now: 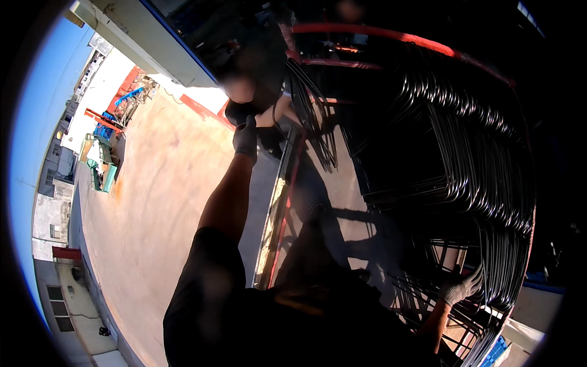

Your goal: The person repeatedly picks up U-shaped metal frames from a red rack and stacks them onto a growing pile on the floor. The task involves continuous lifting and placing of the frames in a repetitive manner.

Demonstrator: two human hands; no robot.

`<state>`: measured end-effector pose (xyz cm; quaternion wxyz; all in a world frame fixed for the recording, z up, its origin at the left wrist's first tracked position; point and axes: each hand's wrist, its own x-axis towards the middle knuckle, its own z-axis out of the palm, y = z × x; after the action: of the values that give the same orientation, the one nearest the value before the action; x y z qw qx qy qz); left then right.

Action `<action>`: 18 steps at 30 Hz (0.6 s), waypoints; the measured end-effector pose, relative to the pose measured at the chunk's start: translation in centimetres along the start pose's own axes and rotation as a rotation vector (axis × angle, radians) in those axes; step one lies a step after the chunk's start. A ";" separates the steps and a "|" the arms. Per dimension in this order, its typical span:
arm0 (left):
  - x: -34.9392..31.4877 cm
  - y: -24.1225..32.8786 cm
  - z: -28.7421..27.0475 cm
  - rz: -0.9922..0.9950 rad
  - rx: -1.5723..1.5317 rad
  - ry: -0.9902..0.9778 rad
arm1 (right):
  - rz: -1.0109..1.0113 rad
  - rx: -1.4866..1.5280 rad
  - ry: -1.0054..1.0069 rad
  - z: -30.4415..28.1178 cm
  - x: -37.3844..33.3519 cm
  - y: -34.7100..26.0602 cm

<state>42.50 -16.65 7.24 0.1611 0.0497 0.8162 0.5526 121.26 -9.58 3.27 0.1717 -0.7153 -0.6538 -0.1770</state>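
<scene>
My left hand [246, 139], in a grey glove, is held out ahead at the upper middle. It looks closed with the thumb up, but what its fingers hold, if anything, is hidden. Just beyond it is another person's bare forearm [275, 114], beside a hanging bundle of thin black bent metal rods [312, 113]. At the lower right, my right hand [463, 289], also gloved, has its fingers stretched out against the lower part of a big stack of black bent-rod frames [483, 177]. Deep shadow hides part of the stack.
A red rail [379, 32] curves above the stack. Between my arms, a long metal-edged bar [273, 226] slants upward. Sunlit concrete ground [153, 202] spreads to the left, with a green cart-like object [101, 164] and piled metal parts [127, 101] farther off. The person [238, 92] stands ahead.
</scene>
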 end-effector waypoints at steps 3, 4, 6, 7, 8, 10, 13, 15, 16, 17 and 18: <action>11.1 -2.0 2.3 -0.239 -0.268 -0.224 | -0.109 0.228 -0.136 0.0 -2.7 -10.5; 12.7 -2.6 3.7 -0.336 -0.403 -0.351 | -0.155 0.333 -0.206 0.1 -2.5 -14.8; 20.0 -4.6 3.9 -0.208 -0.602 -1.010 | -0.268 0.604 -0.272 1.4 -1.3 -25.2; 21.6 -4.5 6.2 -0.247 -0.620 -1.017 | -0.087 1.021 -0.401 1.9 -1.2 -30.4; 22.0 -4.0 8.1 -0.287 -0.641 -1.011 | 0.103 1.438 -0.525 3.2 -0.9 -35.3; 21.4 -2.8 12.6 -0.369 -0.688 -0.998 | 0.011 1.510 -0.663 7.6 0.9 -43.2; 17.5 3.1 16.2 -0.447 -0.800 -1.096 | -0.029 1.676 -0.670 8.8 5.7 -57.6; 17.1 4.0 18.0 -0.489 -0.945 -1.182 | 0.148 1.840 -0.801 9.9 7.7 -63.3; 17.4 4.0 19.1 -0.464 -1.016 -1.227 | 0.022 1.656 -0.731 11.2 8.2 -65.1; 17.8 3.9 20.2 -0.441 -1.087 -1.273 | -0.093 1.467 -0.658 12.0 8.4 -66.3; 18.1 3.3 20.7 -0.419 -1.160 -1.304 | -0.127 1.436 -0.723 12.0 8.2 -67.1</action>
<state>31.71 7.69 -0.44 0.6902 0.1145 0.1473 0.6992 55.45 9.08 -2.37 0.3572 -0.4048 -0.6623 0.5195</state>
